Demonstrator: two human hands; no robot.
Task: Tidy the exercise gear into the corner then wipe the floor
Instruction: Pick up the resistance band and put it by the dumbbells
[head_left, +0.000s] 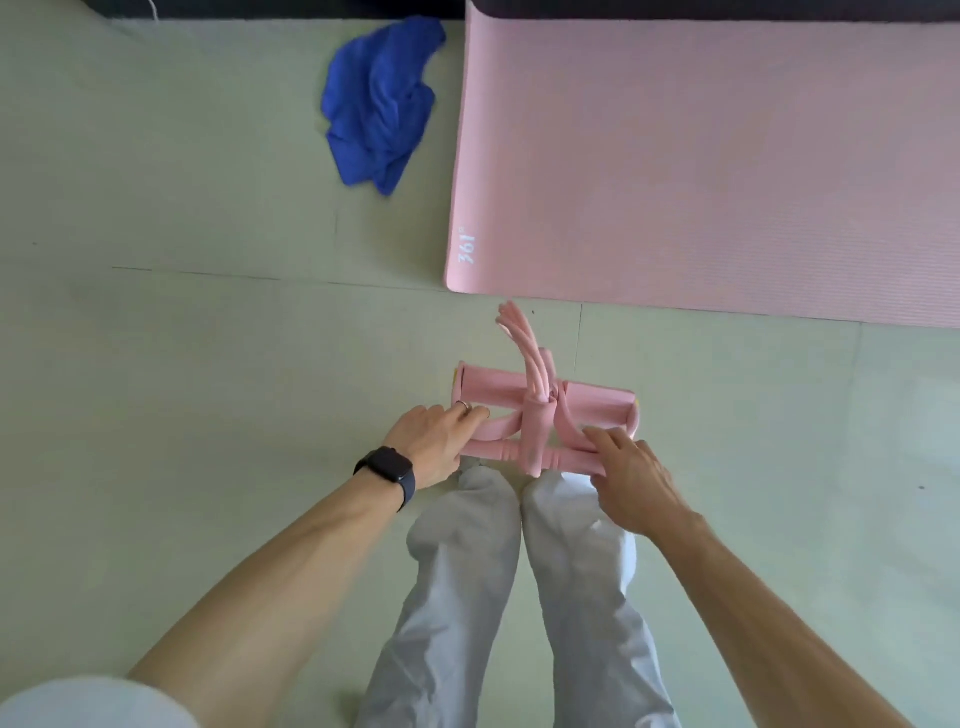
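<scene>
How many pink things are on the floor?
2. The yoga mat lies flat at upper right; the pedal puller lies lower centre, held by the left hand and right hand. Others may be off-camera.

Cut off at 12 and 3 o'clock edges: pink mat (701, 156). Hidden under right hand (639, 478): handle end of pedal puller (535, 431), grip unclear. Blurred at 11 o'clock: blue cloth (379, 104).
</scene>
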